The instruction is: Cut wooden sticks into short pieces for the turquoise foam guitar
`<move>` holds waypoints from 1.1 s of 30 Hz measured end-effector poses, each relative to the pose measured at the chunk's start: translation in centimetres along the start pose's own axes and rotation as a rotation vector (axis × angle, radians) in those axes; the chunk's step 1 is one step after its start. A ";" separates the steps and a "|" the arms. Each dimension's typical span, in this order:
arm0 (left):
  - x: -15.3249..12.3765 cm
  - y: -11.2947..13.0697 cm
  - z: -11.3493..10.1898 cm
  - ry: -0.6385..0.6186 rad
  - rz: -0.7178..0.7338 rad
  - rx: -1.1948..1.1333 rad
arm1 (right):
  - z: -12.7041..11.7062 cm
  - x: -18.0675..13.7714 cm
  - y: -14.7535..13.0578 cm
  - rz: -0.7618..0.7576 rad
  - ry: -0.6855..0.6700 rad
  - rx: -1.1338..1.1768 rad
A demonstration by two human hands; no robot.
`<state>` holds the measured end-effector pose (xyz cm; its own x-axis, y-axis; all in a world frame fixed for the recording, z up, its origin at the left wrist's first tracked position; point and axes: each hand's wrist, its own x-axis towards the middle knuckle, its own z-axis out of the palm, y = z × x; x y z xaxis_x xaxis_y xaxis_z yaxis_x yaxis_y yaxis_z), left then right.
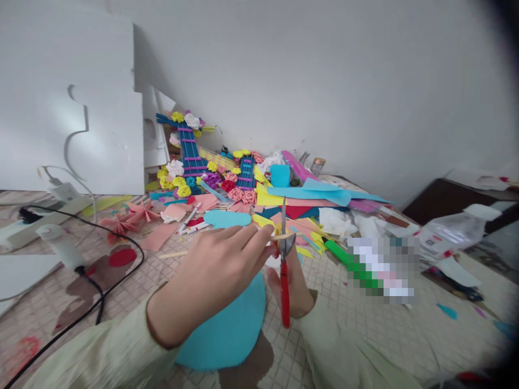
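Pinched in the fingers of my left hand (221,265) is a thin pale stick (278,237), probably wood, whose tip crosses the scissor blades. My right hand (298,289) is closed on red-handled scissors (285,294), blades pointing up and away from me. Most of its fingers are hidden behind the scissors and my left hand. Whether the blades touch the stick I cannot tell. Below my hands lies a large rounded blue sheet (231,335). Just beyond my left hand is a smaller blue oval piece (227,219).
Two paper-flower-covered guitar shapes (190,148) lean by the wall. Coloured paper sheets (324,192) and scraps lie behind my hands. On the left are a glue gun (60,247), its black cable (141,254) and a power strip (40,219). A plastic bottle (450,232) lies right.
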<state>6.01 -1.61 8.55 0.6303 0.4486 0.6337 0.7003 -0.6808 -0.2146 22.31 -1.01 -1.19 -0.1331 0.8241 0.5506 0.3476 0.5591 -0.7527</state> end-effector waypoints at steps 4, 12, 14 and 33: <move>0.1 0.0 0.1 0.001 0.004 0.010 | 0.0 0.2 -0.2 -0.015 -0.061 0.042; 0.0 -0.6 0.3 -0.027 0.015 -0.017 | 0.3 0.0 -0.5 0.034 -0.100 0.100; 0.1 -0.6 0.4 -0.028 0.015 -0.010 | 0.2 0.0 -0.5 0.054 -0.119 0.135; -0.1 -0.4 0.9 -0.243 -0.015 -0.049 | 0.1 0.2 -0.4 0.052 -0.141 0.228</move>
<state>5.98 -0.89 7.96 0.6861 0.5812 0.4377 0.6970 -0.6974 -0.1665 22.02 -1.05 -0.83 -0.2540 0.8478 0.4655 0.1413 0.5086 -0.8493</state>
